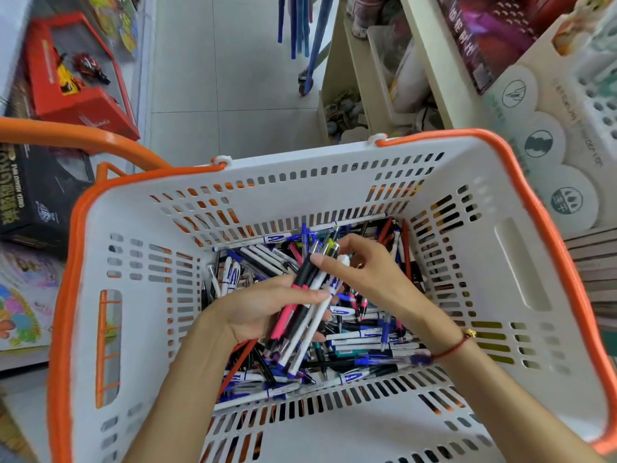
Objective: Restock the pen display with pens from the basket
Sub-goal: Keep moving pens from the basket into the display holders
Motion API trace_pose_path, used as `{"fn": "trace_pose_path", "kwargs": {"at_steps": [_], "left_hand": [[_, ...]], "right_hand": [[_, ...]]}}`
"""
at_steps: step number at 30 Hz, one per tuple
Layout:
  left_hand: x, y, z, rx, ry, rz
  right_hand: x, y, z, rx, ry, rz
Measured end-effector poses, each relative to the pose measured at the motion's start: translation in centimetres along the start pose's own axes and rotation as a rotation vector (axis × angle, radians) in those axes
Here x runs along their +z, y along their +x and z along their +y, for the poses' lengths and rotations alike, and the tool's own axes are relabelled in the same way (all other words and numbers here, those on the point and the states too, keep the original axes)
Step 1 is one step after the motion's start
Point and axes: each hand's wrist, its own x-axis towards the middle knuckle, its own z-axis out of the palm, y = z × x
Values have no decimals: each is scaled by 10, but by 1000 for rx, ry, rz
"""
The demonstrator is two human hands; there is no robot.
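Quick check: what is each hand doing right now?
Left hand: grips a mixed bundle of black, pink and white plastic pens over the white-and-orange basket.
Right hand: pinches the bundle's upper ends.

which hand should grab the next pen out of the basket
Probably the right hand. The left hand is full, gripping a bundle of pens, while the right only pinches the bundle's top ends, just above the loose pens in the basket.
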Motion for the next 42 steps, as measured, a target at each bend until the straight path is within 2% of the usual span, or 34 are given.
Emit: {"fn": "trace_pose_path", "kwargs": {"at_steps": [4, 6, 11, 13, 17, 20, 24, 26, 28, 30, 33, 38, 42], "left_hand": [[1, -4, 1, -4, 60, -106], [0, -3, 0, 14, 59, -101], [-1, 2, -1, 27, 82, -19], [-1, 1, -1, 35, 77, -42], [-4, -1, -1, 31, 94, -120], [-6, -3, 0, 25, 125, -151], [-11, -1, 0, 34, 37, -175], [-15, -1, -1, 43, 29, -167], [-16, -1, -3, 55, -8, -98], [-14, 1, 0, 74, -140, 30], [-8, 6, 3, 139, -303, 219], [-7, 11, 1, 219, -333, 341], [-6, 9, 3, 275, -380, 308]], "right_hand": [[-3, -1, -2, 73, 136, -121], [-7, -1, -4, 111, 152, -142], [-5, 1, -2, 163, 148, -37], [-7, 1, -1, 147, 170, 6], [-11, -1, -5, 47, 157, -29], [-19, 1, -6, 25, 172, 87], [-27, 3, -9, 47, 409, 184], [-29, 3, -10, 53, 549, 287], [-36, 2, -10, 12, 624, 423], [-38, -1, -8, -30, 554, 489], [-22, -10, -8, -110, 277, 403], [6, -21, -8, -130, 41, -4], [13, -21, 1, -55, -3, -136]]}}
